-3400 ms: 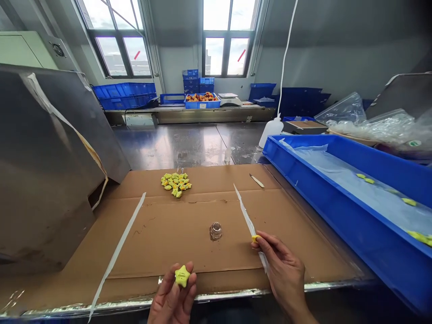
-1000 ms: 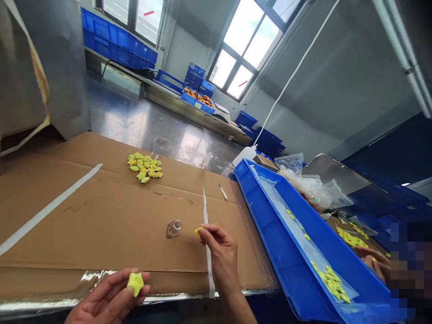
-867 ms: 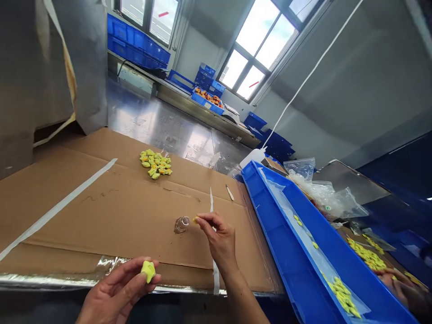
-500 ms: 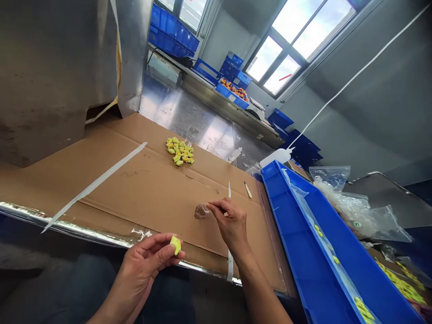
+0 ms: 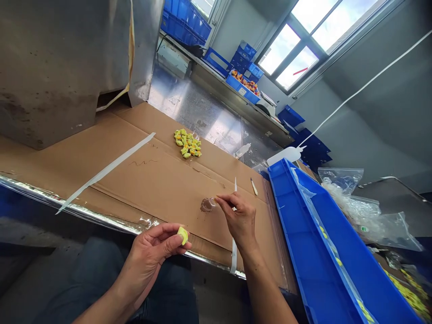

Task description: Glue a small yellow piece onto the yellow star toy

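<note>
Your L hand [image 5: 151, 254] hung just off the worktop [image 5: 84, 211] edge, fingers curled. Its grip pinched a yellow piece [image 5: 182, 235] btwn thumb & fingertips. The piece showed edge-on as an oval, long axis upper-left to lower-right, matte. Your R hand [image 5: 240, 221] reached fwd over the cardboard sheet [image 5: 145, 180], thumb & forefinger pressed together beside a small round clear jar [image 5: 207, 205]. Couldn't tell what they held.

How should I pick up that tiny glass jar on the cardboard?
Pinch the small glass jar across its round sides with two fingers, probably coming from above and from its left. It sits low on the flat cardboard, and the right hand crowds its right side.
</note>
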Available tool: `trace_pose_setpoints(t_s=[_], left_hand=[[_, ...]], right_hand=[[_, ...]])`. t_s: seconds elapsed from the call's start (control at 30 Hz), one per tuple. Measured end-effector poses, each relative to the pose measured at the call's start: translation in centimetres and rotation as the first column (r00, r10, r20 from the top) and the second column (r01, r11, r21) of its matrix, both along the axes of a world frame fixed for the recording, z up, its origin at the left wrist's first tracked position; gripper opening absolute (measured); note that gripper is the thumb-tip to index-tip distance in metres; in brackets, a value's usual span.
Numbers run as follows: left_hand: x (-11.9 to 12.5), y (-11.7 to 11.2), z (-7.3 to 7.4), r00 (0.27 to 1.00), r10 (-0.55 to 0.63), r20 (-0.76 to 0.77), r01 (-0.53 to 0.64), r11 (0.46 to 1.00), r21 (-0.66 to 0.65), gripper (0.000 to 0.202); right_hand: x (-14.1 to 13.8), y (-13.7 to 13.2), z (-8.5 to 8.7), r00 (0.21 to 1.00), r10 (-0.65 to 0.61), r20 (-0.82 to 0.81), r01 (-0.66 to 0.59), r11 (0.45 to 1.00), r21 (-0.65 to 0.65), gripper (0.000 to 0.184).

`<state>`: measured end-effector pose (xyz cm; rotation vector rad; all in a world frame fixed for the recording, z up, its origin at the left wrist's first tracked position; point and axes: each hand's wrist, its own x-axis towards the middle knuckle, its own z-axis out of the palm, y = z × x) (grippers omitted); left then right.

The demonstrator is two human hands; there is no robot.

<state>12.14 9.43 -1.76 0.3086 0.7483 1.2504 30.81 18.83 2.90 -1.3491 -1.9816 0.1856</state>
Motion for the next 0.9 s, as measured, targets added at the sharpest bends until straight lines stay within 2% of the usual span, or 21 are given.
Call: trace_pose_setpoints(t_s=[0.67, 0.9], left_hand=[[-0.21, 0.01, -0.15, 0.999, -0.040, -0.005, 0.041, 0.999, 0.025, 0.013], [-0.24, 0.05, -0.03, 1.000, -0.029, -0.010, 0.029, 1.000, -0.011, 0.015]], right_hand=[[-0.13, -0.02, -0.06, 1.000, -0.010, 0.022, 0.010, 1.000, -0.001, 0.016], [-0.16, 0.01, -0.10, 0.998, -0.014, 0.060, 0.013, 1.000, 0.005, 0.018]])
